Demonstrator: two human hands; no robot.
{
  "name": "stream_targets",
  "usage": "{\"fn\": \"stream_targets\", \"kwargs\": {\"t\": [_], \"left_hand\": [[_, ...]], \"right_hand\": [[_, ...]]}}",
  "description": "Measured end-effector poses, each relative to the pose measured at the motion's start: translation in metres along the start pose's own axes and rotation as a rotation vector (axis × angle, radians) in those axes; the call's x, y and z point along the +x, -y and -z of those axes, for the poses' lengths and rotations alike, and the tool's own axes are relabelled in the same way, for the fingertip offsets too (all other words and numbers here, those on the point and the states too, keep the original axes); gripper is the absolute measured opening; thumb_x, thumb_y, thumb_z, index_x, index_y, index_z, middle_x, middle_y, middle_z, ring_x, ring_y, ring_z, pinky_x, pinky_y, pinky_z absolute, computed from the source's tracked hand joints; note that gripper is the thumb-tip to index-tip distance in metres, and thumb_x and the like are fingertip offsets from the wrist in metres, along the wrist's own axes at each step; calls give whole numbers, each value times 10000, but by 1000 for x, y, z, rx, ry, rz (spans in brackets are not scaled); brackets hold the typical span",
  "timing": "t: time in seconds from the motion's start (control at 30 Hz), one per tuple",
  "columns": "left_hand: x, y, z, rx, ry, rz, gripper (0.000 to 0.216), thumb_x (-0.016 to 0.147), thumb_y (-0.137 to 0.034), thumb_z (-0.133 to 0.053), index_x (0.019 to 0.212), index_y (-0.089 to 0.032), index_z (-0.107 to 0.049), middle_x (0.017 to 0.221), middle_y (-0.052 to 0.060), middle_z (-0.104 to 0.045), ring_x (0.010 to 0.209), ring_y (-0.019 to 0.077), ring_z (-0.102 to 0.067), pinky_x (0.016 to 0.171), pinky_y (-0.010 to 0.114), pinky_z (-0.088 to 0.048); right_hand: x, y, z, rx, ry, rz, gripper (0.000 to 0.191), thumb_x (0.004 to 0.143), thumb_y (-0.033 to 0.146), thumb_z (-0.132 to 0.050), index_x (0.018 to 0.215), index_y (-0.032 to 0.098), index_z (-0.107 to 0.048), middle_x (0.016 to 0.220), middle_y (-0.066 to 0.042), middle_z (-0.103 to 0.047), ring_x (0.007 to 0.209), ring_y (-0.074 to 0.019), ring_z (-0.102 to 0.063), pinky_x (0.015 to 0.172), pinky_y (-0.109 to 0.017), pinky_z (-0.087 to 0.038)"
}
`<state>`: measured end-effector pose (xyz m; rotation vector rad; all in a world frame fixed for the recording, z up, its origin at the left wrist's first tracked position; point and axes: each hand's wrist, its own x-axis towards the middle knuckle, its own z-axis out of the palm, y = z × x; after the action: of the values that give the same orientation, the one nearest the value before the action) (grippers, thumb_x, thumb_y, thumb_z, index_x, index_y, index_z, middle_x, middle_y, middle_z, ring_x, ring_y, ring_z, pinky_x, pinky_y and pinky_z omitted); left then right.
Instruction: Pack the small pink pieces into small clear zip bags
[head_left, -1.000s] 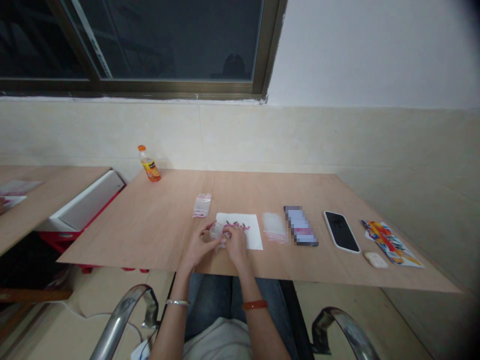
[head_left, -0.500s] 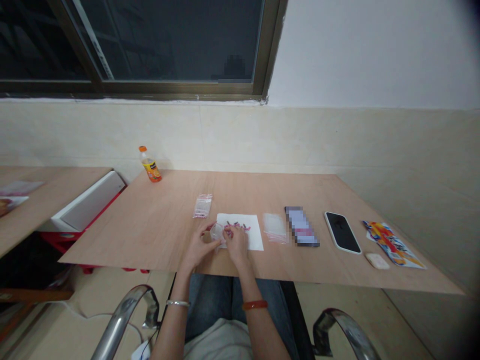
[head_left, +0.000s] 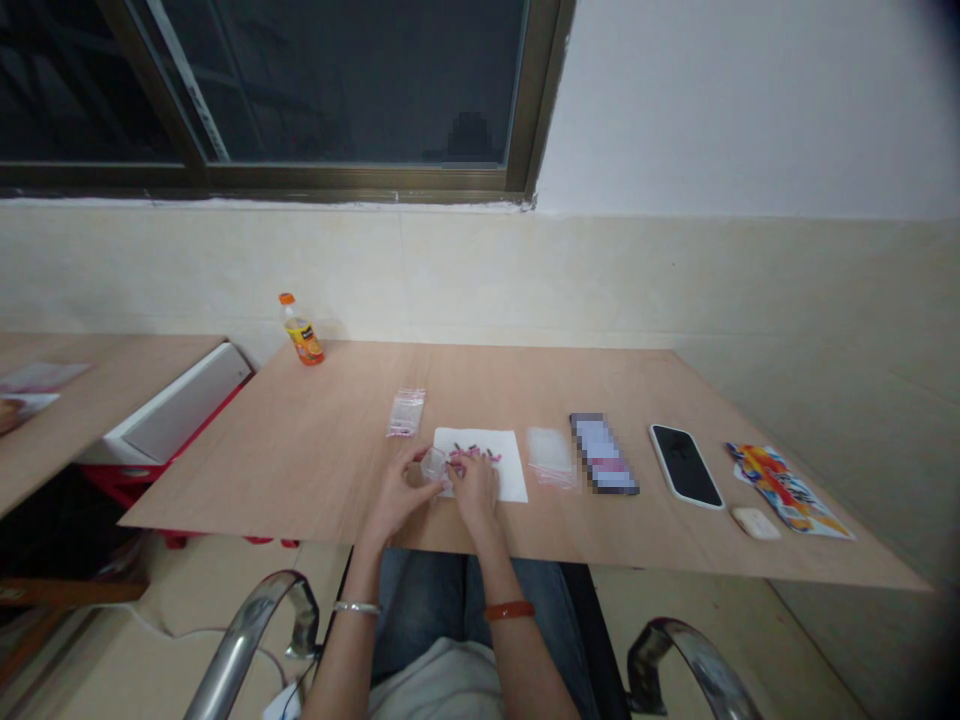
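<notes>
My left hand (head_left: pixel 401 492) curls thumb and fingers round a small see-through plastic bag (head_left: pixel 433 464), its rounded mouth spread toward my right hand. Right beside it, my right hand (head_left: pixel 474 490) is closed in a pinch at the bag's edge; whatever lies between its fingertips is too small to make out. Several small pink and dark pieces (head_left: pixel 491 456) lie just past my right fingers on a white sheet of paper (head_left: pixel 513 480). My hands cover part of the sheet and some of the pieces.
Clear zip bags (head_left: pixel 406 412) lie behind my left hand, and more zip bags (head_left: pixel 551 455) right of the paper. Farther right are a blurred phone (head_left: pixel 604 453), a white-rimmed phone (head_left: pixel 685 465), a white case (head_left: pixel 755 523) and a colourful packet (head_left: pixel 791 490). A juice bottle (head_left: pixel 302 332) stands at back left.
Both hands stay in nearly the same place. The mouth of the clear bag shows a little rounder, and my right fingers have shifted very slightly at its edge.
</notes>
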<state>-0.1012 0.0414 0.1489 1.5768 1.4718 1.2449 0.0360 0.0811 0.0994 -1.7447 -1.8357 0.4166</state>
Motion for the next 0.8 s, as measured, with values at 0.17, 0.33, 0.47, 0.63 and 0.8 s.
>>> {"fn": "stream_targets", "kwargs": {"t": [0.17,0.33,0.47,0.63,0.8], "left_hand": [[0,8,-3,30,-5,-63,487,627,-257,-715,1090,-189,-579,1111,81,-608,1031,219,-550,907,399,-410],[0,10,-9,-4,-22,-75,530,614,-294,-739,1104,-187,-568,1127,87,-591,1051,227,-540,939,402,-399],[-1,1,-15,-19,-41,-48,497,603,-296,-743,1059,-182,-584,1086,81,-604,1052,242,-539,948,419,-391],[0,-7,-17,-28,-59,-68,449,646,-269,-696,1064,-171,-564,1069,83,-596,1017,231,-546,921,401,-403],[2,-12,-22,-71,-147,-35,402,628,-307,-718,958,-170,-535,933,51,-589,915,203,-567,851,362,-432]], "right_hand": [[-4,2,15,97,-91,15,163,809,230,-553,857,211,-707,880,-69,-678,865,-208,-559,801,-321,-361],[-5,15,56,314,-262,37,205,817,322,-549,812,186,-702,677,-36,-628,689,-176,-532,667,-282,-388],[-11,31,78,393,-183,109,195,804,346,-565,817,213,-706,682,-28,-614,694,-175,-532,670,-290,-406],[-22,27,78,557,51,187,448,752,385,-629,1173,244,-575,1023,-64,-612,938,-193,-554,812,-311,-433],[-26,11,77,723,304,134,808,615,351,-744,1336,270,-388,1265,-98,-519,1096,-226,-523,831,-340,-452]]}}
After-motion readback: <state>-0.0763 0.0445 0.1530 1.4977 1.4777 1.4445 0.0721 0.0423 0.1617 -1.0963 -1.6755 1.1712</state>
